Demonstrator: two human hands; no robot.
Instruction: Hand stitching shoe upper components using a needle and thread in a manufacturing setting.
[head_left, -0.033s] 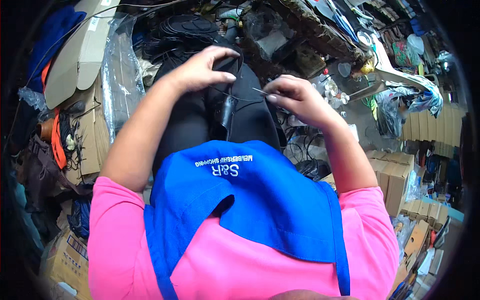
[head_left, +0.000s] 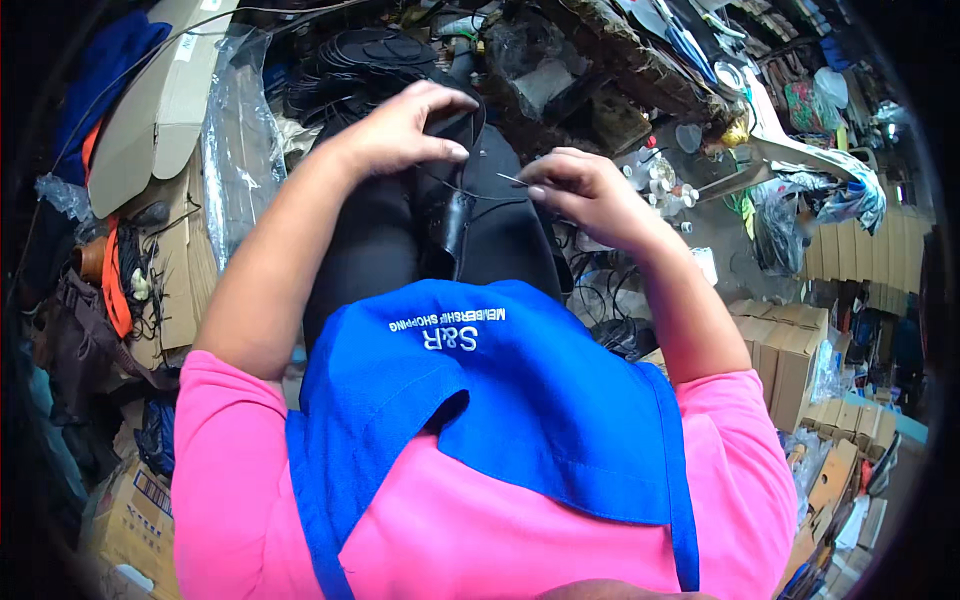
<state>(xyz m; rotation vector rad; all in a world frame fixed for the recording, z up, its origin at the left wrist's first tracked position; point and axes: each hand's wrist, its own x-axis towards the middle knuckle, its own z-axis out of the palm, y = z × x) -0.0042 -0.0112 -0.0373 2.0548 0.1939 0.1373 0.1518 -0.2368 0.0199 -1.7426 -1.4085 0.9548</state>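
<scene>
A dark, glossy piece that looks like leather [head_left: 447,225] stands between my black-clad thighs, its upper part running up under my left hand. My left hand [head_left: 408,128] curves around that upper part, thumb on the near side and fingers on the far side. Between the thumb and fingers of my right hand [head_left: 590,195] is a thin metal needle [head_left: 512,180], its tip pointing left toward the dark piece. A black thread [head_left: 495,198] stretches from the piece to my right hand. The palm-side fingers of my right hand are partly hidden.
Coiled black cord or strips [head_left: 370,60] lie beyond my left hand. Cardboard [head_left: 160,110] and clear plastic wrap [head_left: 240,160] stand at the left. Small white bottles [head_left: 665,185] cluster right of my right hand, with scissors [head_left: 685,45] farther off. A blue apron [head_left: 540,390] covers my lap.
My right hand and the needle have shifted slightly left, toward the dark piece. My left hand has moved a touch left and away from me. Its hold looks the same.
</scene>
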